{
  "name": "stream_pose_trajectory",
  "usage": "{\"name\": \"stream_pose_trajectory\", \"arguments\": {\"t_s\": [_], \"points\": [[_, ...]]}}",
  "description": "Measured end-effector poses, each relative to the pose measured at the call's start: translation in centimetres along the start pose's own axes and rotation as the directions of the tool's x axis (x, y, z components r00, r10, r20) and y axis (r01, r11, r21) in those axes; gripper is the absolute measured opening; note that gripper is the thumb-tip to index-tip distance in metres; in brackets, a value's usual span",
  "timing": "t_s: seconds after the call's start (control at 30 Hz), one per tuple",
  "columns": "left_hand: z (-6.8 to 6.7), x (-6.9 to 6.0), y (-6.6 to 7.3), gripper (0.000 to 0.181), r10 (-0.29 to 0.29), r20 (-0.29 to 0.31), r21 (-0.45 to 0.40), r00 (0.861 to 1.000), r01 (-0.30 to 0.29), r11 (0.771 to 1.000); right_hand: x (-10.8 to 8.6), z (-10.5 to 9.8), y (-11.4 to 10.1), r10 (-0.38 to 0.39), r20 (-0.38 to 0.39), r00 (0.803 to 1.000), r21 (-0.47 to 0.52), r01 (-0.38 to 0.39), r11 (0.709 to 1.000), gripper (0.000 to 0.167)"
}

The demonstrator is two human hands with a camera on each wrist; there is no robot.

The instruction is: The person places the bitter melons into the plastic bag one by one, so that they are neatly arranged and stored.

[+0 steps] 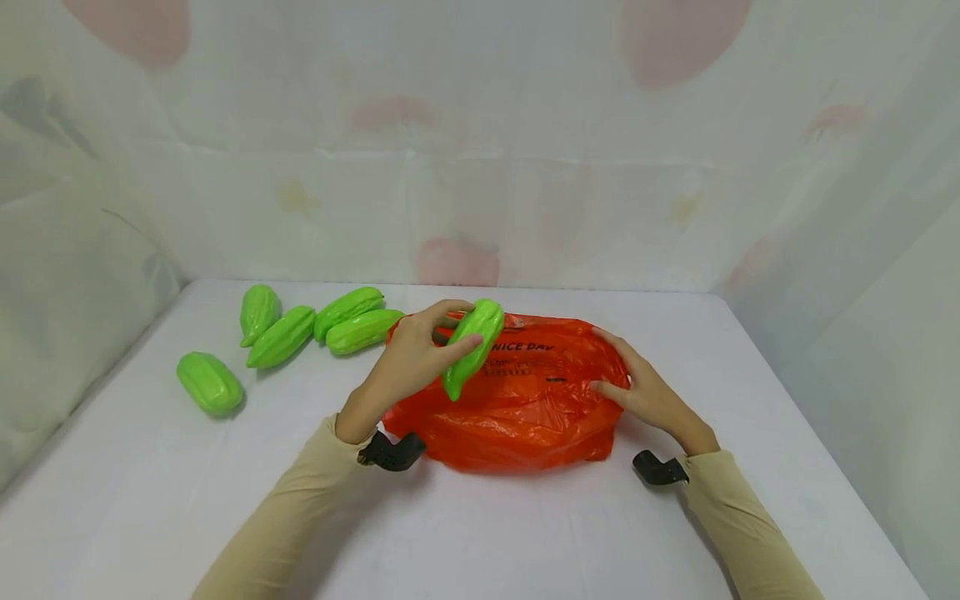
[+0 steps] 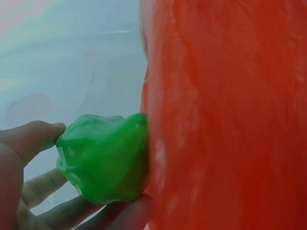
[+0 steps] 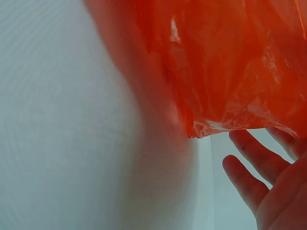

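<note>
My left hand [image 1: 412, 354] grips a bright green, ridged bitter melon [image 1: 474, 346] between thumb and fingers. The melon tilts with its pointed end down, in front of a red plastic bag [image 1: 525, 417] with black lettering. In the left wrist view the melon's lumpy end [image 2: 103, 160] shows beside the bag's red wall [image 2: 230, 115]. My right hand [image 1: 648, 392] holds the bag's right side, thumb over the red plastic and fingers along the upper edge. In the right wrist view several spread fingers [image 3: 259, 158] lie at the bag's edge; the thumb is hidden there.
On the white table [image 1: 150, 500], left of the bag, lie more bitter melons: a pair [image 1: 279, 337] side by side, another pair [image 1: 351, 310] near the bag, and a single one [image 1: 210, 383] nearer the front. A pale patterned cloth [image 1: 525, 200] hangs behind.
</note>
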State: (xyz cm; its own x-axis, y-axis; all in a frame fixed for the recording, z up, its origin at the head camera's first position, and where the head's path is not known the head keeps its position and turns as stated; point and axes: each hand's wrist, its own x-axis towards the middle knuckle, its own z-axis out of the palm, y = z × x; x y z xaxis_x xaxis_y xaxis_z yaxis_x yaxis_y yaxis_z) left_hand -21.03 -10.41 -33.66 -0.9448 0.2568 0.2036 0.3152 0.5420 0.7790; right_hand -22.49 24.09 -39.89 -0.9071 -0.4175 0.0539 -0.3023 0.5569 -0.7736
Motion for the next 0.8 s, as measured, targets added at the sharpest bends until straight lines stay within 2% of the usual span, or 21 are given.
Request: {"name": "stream_pose_trajectory", "arguments": {"t_s": [0.13,0.4,0.63,0.8], "points": [[0.8,0.3,0.2,0.047,-0.023,0.023,0.028,0.999,0.022,0.999,-0.1,0.0,-0.1,-0.003,0.000,1.000,0.001,0.003,1.000,0.075],[2.4,0.8,1.2,0.045,-0.022,0.054,0.035,0.998,0.020,0.999,-0.2,-0.1,-0.2,0.007,0.000,1.000,0.005,-0.007,1.000,0.074],[3.6,1.4,1.5,0.044,-0.052,0.060,0.025,0.997,0.050,0.998,-0.1,0.0,-0.1,-0.021,-0.004,1.000,-0.001,0.020,1.000,0.071],[4.3,1.8,1.9,0.044,-0.078,0.087,0.026,0.993,0.076,0.997,-0.1,0.1,0.0,-0.030,-0.007,1.000,0.000,0.030,1.000,0.070]]}}
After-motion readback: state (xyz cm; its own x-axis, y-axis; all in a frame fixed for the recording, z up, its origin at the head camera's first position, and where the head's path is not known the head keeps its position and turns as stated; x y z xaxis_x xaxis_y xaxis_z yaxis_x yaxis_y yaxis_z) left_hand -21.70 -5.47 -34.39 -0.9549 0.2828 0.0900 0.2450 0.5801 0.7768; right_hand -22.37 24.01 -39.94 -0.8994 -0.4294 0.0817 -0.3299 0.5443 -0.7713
